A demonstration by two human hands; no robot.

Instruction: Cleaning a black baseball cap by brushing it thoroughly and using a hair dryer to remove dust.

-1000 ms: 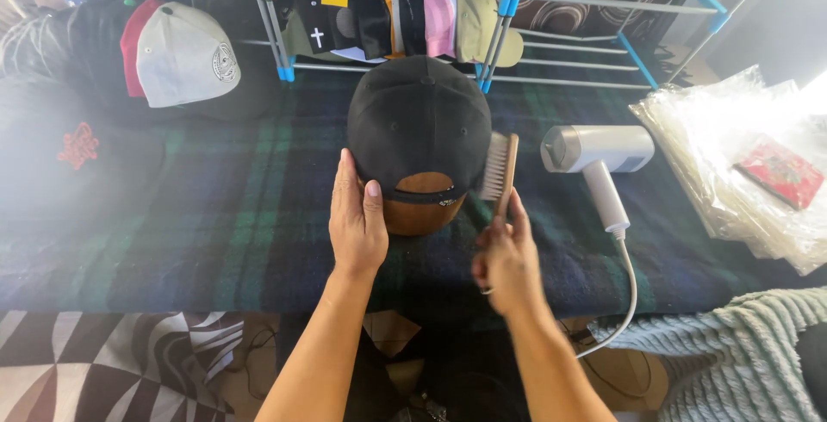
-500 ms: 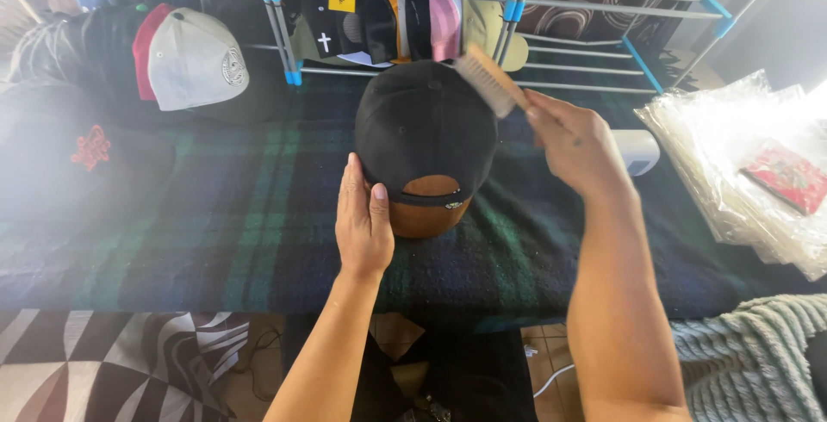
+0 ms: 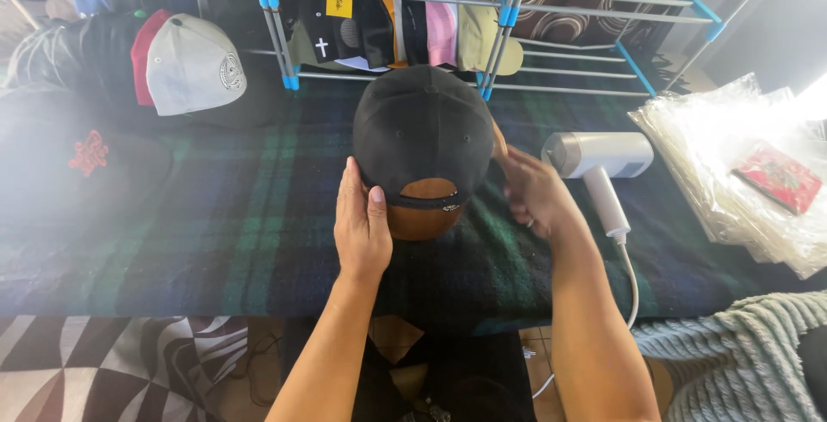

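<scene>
A black cap [image 3: 422, 133] of soft matte cloth sits at the middle of the table on a rounded brown form [image 3: 422, 211] that shows through the arched gap above the back strap. The left hand [image 3: 362, 220] lies flat and open against the cap's side at about seven o'clock, fingers straight and together, thumb by the strap. The right hand [image 3: 534, 189] is at four o'clock from the cap, curled against its edge; a sliver of a wooden brush [image 3: 498, 139] shows between hand and cap, and the fingers seem closed on it, though the grip itself is hidden.

A white, smooth plastic hand steamer [image 3: 599, 159] with a cord lies just right of that hand, at three o'clock. Farther right is a stack of crinkled clear plastic bags [image 3: 732, 155] with a red packet [image 3: 780, 176] on top.

The table is covered by a coarse plaid blanket [image 3: 233, 232] in dark blue and green. At twelve o'clock stands a rack [image 3: 276, 9] of grey metal tubes with blue joints, hung with more caps. At ten o'clock lies a grey cap with a red brim [image 3: 185, 60]. A black-and-white patterned rug [image 3: 112, 362] covers the floor at seven o'clock, and a ribbed pale-green throw [image 3: 741, 344] sits at five o'clock.
</scene>
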